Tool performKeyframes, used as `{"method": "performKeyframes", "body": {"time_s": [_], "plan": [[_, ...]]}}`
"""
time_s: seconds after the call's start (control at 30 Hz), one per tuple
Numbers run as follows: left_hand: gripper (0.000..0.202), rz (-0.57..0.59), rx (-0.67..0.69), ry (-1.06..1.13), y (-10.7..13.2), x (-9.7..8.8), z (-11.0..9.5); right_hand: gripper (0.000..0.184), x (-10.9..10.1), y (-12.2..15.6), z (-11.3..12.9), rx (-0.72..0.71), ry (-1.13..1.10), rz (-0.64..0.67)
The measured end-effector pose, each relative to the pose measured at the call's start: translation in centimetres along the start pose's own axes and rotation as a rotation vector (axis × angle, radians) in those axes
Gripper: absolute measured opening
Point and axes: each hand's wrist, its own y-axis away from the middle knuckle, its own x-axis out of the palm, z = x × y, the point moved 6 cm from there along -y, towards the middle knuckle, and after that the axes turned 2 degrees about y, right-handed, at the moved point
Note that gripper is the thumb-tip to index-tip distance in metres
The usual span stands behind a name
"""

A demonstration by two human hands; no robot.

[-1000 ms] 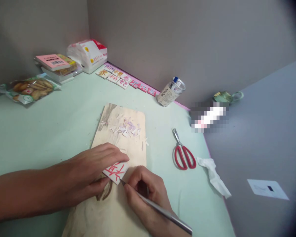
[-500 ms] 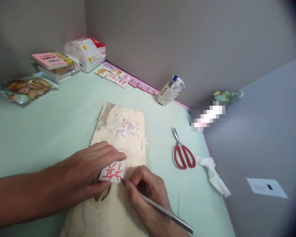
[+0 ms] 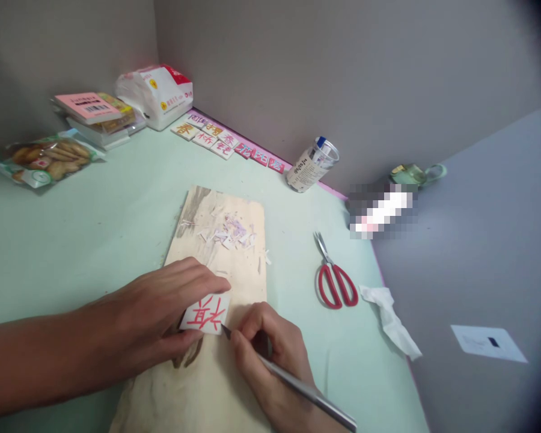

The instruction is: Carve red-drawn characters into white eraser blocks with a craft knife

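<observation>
A white square tile (image 3: pixel 205 315) with a red handwritten character lies over the wooden board (image 3: pixel 247 273). Thumb and fingers of my left hand (image 3: pixel 175 310) grip it from the left, at its upper and lower edges. In a pencil-like hold, my right hand (image 3: pixel 275 355) grips a slim metal craft knife (image 3: pixel 304 390). Its dark pointed tip is at the tile's lower right edge. Thin white and purplish shavings (image 3: pixel 232 231) are scattered on the board's far part.
Red-handled scissors (image 3: pixel 336 279) and crumpled white tissue (image 3: pixel 390 322) lie to the right. Several lettered tiles (image 3: pixel 223 141) line the wall, beside a clear can (image 3: pixel 312 165). Bagged cookies (image 3: pixel 49 159), stacked books (image 3: pixel 90 111) and a tissue pack (image 3: pixel 157 96) stand back left.
The knife and my right hand have shifted very slightly to the right. My left hand keeps the tile in the same place.
</observation>
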Motion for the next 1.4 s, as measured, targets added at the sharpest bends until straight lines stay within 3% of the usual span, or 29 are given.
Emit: {"method": "performKeyframes", "body": {"time_s": [0.27,0.43,0.93,1.4], "plan": [[0.053,-0.001,-0.035,-0.035,0.5,0.3,0.4,0.026,0.2,-0.1,0.2,0.008,0.005,0.019],[0.045,0.001,-0.036,0.030,-0.3,0.1,-0.2,0.026,0.4,-0.3,0.2,0.025,-0.023,0.017],[0.042,-0.009,-0.014,0.056,-1.0,0.0,-0.8,0.029,0.7,0.1,-0.1,0.040,-0.051,-0.062],[0.043,-0.019,-0.033,0.018,-1.2,-0.1,-1.4,0.029,1.0,0.7,-0.2,0.016,-0.006,-0.053]]}}
